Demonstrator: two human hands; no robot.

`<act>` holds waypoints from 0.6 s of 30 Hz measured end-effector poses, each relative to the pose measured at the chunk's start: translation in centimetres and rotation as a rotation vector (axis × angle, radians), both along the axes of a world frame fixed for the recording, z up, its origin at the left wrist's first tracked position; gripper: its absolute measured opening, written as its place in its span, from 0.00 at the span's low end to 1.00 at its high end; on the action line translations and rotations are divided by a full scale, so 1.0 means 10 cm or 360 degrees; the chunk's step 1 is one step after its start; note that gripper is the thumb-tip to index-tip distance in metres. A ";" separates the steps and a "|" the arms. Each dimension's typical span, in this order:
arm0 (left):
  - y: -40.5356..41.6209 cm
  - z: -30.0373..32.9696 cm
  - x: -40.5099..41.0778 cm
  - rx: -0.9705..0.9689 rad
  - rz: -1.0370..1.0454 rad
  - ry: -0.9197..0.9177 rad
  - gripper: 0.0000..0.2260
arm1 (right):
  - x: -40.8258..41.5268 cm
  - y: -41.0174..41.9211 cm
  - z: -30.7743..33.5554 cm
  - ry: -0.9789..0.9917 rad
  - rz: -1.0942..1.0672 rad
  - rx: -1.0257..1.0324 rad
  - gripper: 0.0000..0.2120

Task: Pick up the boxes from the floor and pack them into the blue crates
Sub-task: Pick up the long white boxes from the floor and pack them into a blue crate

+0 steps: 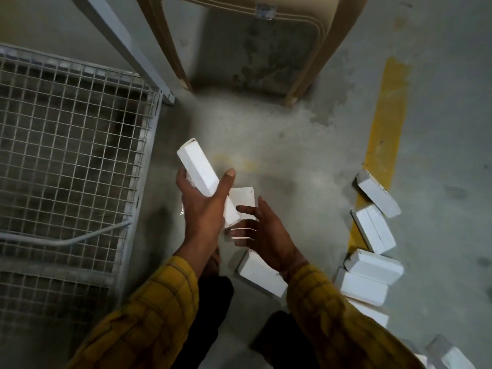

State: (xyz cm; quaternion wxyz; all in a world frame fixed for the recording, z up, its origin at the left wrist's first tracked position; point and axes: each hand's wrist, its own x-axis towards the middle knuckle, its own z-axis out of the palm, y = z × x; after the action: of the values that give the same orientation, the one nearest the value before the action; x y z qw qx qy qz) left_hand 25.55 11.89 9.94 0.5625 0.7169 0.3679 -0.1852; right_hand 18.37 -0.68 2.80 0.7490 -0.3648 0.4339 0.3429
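A: Well, biggest first: the grey concrete floor (pixel 266 134) fills the head view, with a worn yellow painted stripe (pixel 383 145) running down its right side.

B: And on the left?

A: A wire-mesh cage panel (pixel 69 155) in a grey metal frame, and at the top a tan plastic chair (pixel 298 43) standing on the floor.

B: Where are the boxes?

A: A loose row of white boxes (pixel 374 229) lies along the stripe at the right, some overlapping, and one more white floor box (pixel 262 274) sits just under the right wrist. No blue crate shows in this view.

B: The hands?

A: Both come out of mustard checked sleeves (pixel 149 310). The left hand (pixel 203 209) is closed around a long white box (pixel 198 170), thumb over its near face, fingers behind, the box tilted up and to the left, clear of the floor.

B: And the right?

A: The right hand (pixel 262 230) is partly open, fingers spread, touching a second white box (pixel 239 209) that lies between the two hands. Whether it really grips that one, I cannot tell.
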 end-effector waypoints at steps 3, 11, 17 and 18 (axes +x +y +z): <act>0.18 -0.15 0.01 0.0183 -0.0048 0.0072 0.46 | -0.07 0.10 -0.64 0.0077 0.0644 -0.0945 0.41; 0.41 -0.29 0.14 0.0121 -0.0178 0.0140 0.39 | -0.11 0.73 -1.67 -0.0145 0.1631 -0.1953 0.67; 0.29 -0.18 0.09 0.0047 -0.0232 0.0081 0.41 | 0.04 0.18 -1.44 -0.0162 0.0574 -0.0949 0.53; 0.25 -0.16 0.07 0.0000 -0.0221 0.0123 0.41 | 0.07 0.03 -1.27 -0.0173 0.0158 -0.0557 0.50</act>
State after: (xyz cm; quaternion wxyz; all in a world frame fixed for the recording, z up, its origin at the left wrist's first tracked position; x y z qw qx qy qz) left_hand 26.20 14.41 8.34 0.5337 0.7330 0.3387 -0.2514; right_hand 19.08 -0.41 -9.86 0.6787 -0.5284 0.4272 0.2786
